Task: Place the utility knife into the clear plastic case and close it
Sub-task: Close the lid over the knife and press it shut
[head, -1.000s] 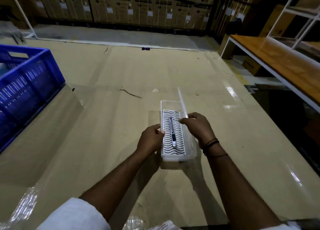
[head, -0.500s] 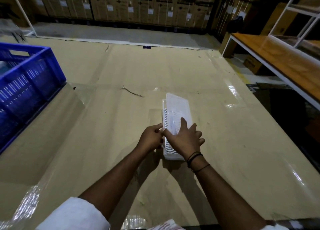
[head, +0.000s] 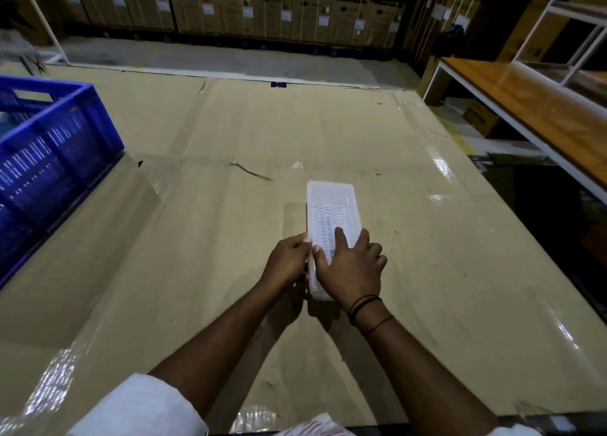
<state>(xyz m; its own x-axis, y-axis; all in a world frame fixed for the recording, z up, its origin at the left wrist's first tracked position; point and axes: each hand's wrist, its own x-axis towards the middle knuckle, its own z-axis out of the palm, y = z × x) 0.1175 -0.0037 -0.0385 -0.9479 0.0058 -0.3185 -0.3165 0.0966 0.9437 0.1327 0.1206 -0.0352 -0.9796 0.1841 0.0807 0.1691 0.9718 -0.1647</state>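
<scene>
The clear plastic case (head: 330, 196) lies lengthwise on the cardboard-covered table (head: 230, 133), its lid down flat over the base. Through the lid I make out a white wavy insert and the utility knife (head: 328, 227) as a faint grey bar. My left hand (head: 287, 260) pinches the case's left edge near its front end. My right hand (head: 351, 265) lies flat on the lid with fingers spread, covering the case's near half.
A blue slotted crate (head: 49, 153) stands at the left edge of the table. A wooden-topped bench (head: 532, 107) with a white frame runs along the right, across a dark gap. Stacked cardboard boxes (head: 262, 5) line the back wall.
The lid, upright one second ago, has swung down and now lies flat on the base. My right hand moved from the lid's edge onto its top. My left hand stayed at the case's side.
</scene>
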